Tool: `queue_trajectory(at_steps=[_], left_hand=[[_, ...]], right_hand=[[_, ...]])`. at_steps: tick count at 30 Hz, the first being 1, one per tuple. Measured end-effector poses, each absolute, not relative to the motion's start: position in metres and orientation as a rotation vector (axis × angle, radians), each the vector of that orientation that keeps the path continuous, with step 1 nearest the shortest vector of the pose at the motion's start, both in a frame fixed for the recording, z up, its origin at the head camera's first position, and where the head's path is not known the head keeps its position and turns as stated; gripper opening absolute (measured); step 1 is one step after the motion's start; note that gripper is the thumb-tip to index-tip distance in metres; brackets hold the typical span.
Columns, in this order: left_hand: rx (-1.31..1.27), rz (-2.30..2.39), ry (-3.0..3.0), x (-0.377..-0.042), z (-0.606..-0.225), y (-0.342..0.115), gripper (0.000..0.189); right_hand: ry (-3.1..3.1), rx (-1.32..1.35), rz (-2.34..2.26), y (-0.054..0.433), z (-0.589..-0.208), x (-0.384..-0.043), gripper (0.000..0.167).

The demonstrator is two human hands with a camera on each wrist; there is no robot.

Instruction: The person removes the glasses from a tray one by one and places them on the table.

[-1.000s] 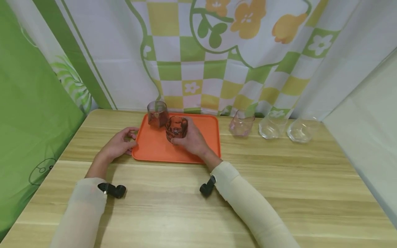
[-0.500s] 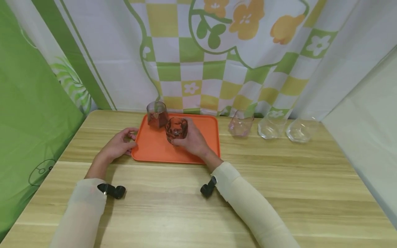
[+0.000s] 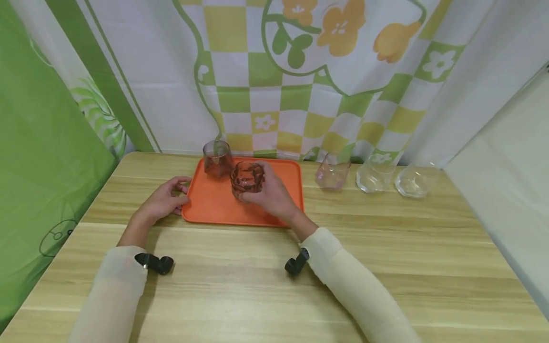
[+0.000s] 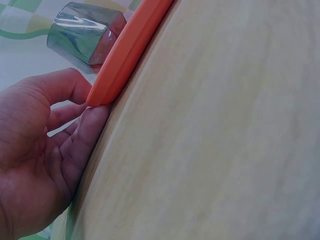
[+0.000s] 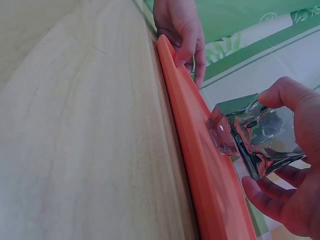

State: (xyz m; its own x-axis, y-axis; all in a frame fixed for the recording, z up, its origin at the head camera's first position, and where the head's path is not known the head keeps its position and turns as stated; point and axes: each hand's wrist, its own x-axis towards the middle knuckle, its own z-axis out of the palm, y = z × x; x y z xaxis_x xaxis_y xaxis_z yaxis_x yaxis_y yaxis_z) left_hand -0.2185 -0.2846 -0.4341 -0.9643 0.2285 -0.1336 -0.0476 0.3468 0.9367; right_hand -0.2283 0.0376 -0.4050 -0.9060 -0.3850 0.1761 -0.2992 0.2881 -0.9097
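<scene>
My right hand [image 3: 272, 193] grips a dark, faceted drinking glass [image 3: 247, 183] over the middle of the orange tray [image 3: 223, 209]. In the right wrist view, the thumb lies on one side of this glass [image 5: 265, 130] and the fingers on the other. Just behind it to the left, a purplish-grey angular glass [image 3: 217, 159] stands upright on the tray's back left part. My left hand [image 3: 163, 200] pinches the tray's left rim near the front corner. The left wrist view shows its thumb and a finger at the rim of the tray [image 4: 125, 60].
Right of the tray, a pale pink glass [image 3: 333, 172] and two clear glasses, one nearer [image 3: 375, 176] and one farther right [image 3: 413, 181], stand in a row along the wooden table's [image 3: 240, 286] back. A patterned curtain [image 3: 266, 71] hangs right behind.
My right hand and the dark glass have shifted slightly to the right, widening the gap to the purplish-grey glass. The left hand and tray stay in place.
</scene>
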Motion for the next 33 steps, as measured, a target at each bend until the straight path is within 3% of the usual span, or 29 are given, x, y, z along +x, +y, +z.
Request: queue_trajectory(at_steps=[14,33], left_hand=[[0.15,1.623,2.404,-0.218,-0.432,-0.282,0.065],[0.155,1.651,2.377,-0.219,-0.434,-0.284,0.066]], right_hand=[[2.482,-0.668,-1.684,0.071,-0.397,-0.212,0.073],[2.689,-0.561,-1.608,0.158,-0.399,-0.179,0.075]])
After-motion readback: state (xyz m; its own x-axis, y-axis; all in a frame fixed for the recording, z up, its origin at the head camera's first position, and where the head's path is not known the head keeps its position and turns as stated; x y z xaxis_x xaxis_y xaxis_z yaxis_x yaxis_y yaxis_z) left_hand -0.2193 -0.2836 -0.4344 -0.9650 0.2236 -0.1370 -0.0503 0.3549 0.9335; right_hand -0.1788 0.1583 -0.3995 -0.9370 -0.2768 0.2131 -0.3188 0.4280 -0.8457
